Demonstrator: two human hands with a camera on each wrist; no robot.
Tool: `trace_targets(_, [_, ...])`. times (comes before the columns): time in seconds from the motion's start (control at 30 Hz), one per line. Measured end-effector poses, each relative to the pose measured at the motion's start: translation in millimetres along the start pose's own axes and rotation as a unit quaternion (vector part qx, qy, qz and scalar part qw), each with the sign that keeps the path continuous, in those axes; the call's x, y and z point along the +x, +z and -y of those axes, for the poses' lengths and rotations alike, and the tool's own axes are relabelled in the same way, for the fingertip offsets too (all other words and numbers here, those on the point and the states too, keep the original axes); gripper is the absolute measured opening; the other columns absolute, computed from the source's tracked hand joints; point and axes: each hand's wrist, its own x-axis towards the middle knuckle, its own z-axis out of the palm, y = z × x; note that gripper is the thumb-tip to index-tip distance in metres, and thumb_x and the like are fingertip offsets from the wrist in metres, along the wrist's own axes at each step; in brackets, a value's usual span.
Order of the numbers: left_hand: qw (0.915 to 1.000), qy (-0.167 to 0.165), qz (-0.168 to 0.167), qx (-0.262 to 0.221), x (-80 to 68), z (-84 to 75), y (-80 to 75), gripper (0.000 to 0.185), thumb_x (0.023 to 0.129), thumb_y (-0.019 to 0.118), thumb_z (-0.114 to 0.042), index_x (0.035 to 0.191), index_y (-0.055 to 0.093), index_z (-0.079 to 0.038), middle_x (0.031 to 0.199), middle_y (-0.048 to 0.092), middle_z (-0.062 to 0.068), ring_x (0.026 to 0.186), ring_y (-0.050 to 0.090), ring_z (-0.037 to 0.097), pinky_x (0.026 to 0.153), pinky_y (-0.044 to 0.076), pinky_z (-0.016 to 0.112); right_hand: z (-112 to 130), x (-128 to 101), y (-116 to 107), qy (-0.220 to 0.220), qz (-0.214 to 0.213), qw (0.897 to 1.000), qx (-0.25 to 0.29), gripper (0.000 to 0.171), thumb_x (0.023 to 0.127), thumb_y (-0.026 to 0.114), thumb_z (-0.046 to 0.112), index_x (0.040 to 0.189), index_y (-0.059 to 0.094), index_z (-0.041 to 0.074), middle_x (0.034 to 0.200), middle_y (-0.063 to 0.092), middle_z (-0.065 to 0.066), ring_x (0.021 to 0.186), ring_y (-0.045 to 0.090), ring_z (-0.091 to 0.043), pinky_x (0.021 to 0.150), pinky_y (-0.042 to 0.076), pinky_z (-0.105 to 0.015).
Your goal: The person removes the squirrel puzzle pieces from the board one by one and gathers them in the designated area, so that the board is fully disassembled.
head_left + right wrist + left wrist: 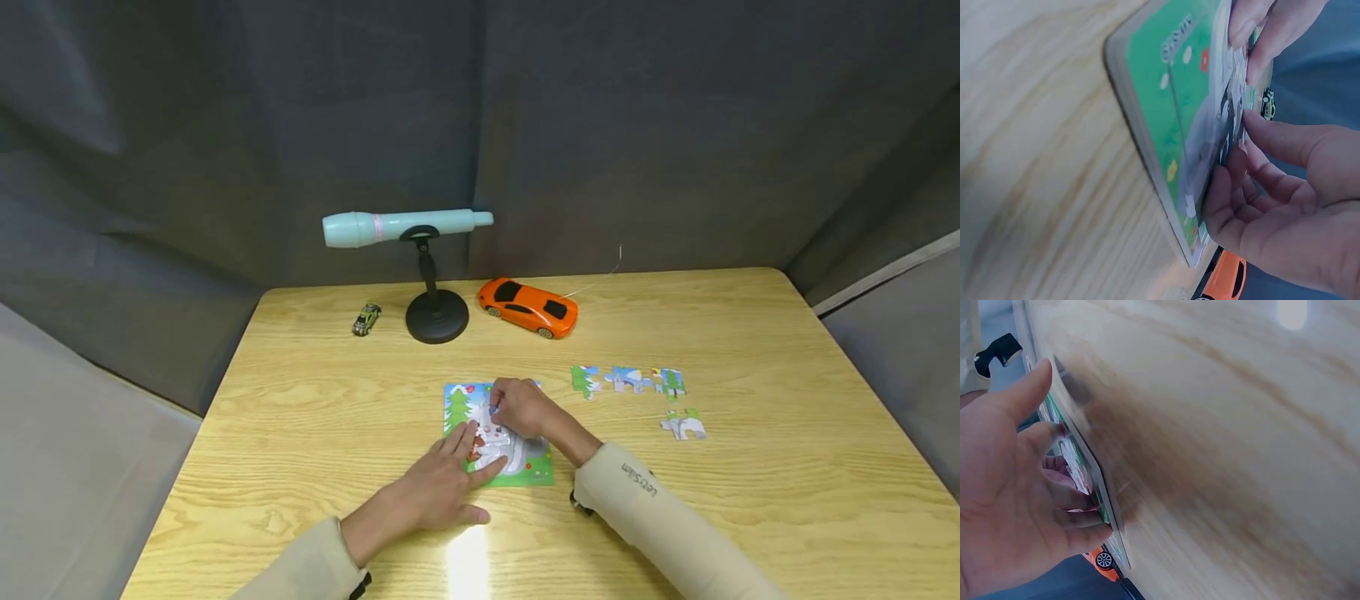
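While my left hand (438,487) lies flat, steadying the puzzle board (498,433) on the desk (300,400), my right hand (521,408) pinches a puzzle piece (492,410); I should line up its edges, then press gently.

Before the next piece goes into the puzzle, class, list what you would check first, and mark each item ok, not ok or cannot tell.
1. Puzzle board lies flat on the table: ok.
2. Left hand steadies the board, fingers straight on it: ok.
3. Right hand presses the current piece; fully seated: cannot tell.
4. Loose pieces lie apart on the right, none hidden: ok.
5. Orange car and stand sit clear of the board: ok.
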Motion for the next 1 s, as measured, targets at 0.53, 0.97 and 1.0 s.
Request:
trace_targets(0.53, [0.9998,-0.005,0.010,-0.015,-2.2,-4.2,-8.5,0.072,0.088,0.048,-0.062,0.150,0.028,-0.030,0.153,0.012,0.034,0.145,0.013,0.043,0.112,0.031,0.050,2.6,2.4,-5.3,0.010,-0.005,0.999,0.047,0.006,0.086,0.066,0.011,0.087,0.065,0.005,0.075,0.061,-0.003,0.068,0.054,-0.013,0.057,0.044,-0.022])
trace_targets(0.97, [0.9997,-0.007,0.014,-0.017,-0.3,-4.0,-8.0,0.073,0.088,0.049,-0.062,0.150,0.027,-0.031,0.153,0.011,0.034,0.144,0.014,0.043,0.111,0.033,0.051,-24.7,-21.5,-55.7,-0.081,-0.016,0.985,0.150,0.008,0.089,0.064,0.005,0.093,0.061,-0.001,0.081,0.061,-0.010,0.068,0.051,-0.014,0.061,0.046,-0.024])
trace_targets(1.0, [0.9997,-0.007,0.013,-0.018,-0.6,-4.4,-7.9,0.073,0.087,0.050,-0.062,0.150,0.028,-0.031,0.153,0.011,0.034,0.144,0.014,0.044,0.111,0.033,0.051,-32.2,-24.5,-60.4,-0.085,-0.015,0.983,0.161,0.009,0.089,0.063,0.005,0.094,0.061,-0.002,0.082,0.061,-0.012,0.069,0.053,-0.016,0.062,0.047,-0.025])
